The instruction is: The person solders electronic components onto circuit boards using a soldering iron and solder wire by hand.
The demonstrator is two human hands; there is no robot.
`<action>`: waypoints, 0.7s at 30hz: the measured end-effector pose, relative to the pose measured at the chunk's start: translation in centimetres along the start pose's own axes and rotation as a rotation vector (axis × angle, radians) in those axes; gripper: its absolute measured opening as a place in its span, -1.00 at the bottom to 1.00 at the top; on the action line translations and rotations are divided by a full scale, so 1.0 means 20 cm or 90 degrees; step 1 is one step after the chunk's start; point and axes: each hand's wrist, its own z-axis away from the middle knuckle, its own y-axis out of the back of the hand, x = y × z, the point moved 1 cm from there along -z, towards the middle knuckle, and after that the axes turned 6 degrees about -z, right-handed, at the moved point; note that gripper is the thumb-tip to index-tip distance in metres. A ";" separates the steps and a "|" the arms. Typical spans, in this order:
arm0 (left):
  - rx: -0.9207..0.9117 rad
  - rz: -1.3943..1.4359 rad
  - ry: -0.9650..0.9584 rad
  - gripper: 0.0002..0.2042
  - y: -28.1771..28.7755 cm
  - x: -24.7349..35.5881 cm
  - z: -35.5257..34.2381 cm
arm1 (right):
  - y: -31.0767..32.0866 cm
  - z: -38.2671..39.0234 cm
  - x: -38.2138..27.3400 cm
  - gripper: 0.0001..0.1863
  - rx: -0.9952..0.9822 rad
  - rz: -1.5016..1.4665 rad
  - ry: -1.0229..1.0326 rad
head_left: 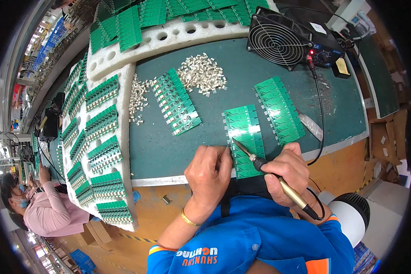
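Observation:
My right hand [287, 173] is wrapped round a soldering iron [294, 194] with a gold handle and black grip. Its tip meets or hovers just above the left part of a green circuit board panel [243, 121] at the table's front edge. My left hand [208, 171] is curled closed against that panel's left edge; whatever its fingertips pinch is hidden. To the right lies a second green panel [278, 109], pins along its left side. Further left, another panel [176, 102] carries black parts and a row of pale connectors.
Loose pale connectors [201, 75] are heaped at the back. A black fan [278, 41] and a soldering station [326, 52] stand far right, a cable running to the iron. White foam [128, 100] holding several filled panels lines the left. A co-worker [55, 208] sits beyond it.

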 end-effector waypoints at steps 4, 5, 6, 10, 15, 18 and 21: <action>0.000 0.001 0.004 -0.90 0.00 0.00 0.00 | 0.00 0.00 -0.01 -0.88 -0.001 0.000 0.004; 0.000 0.002 0.003 -0.89 0.00 0.00 0.01 | 0.00 0.00 -0.01 -0.88 -0.001 0.000 0.004; 0.001 0.002 0.003 -0.89 0.01 0.00 0.01 | 0.00 0.00 -0.01 -0.88 -0.003 0.003 0.004; -0.010 -0.003 0.000 -0.89 0.01 0.00 0.01 | 0.01 0.01 -0.02 -0.87 -0.011 0.007 0.000; -0.003 0.005 0.005 -0.90 0.01 0.00 0.02 | 0.01 0.01 -0.02 -0.85 -0.015 0.009 0.004; -0.006 0.003 0.010 -0.89 0.01 0.00 0.02 | 0.01 0.02 -0.04 -0.82 -0.021 0.018 0.006; -0.005 0.006 0.008 -0.89 0.01 0.01 0.02 | 0.01 0.02 -0.04 -0.78 -0.030 0.033 0.010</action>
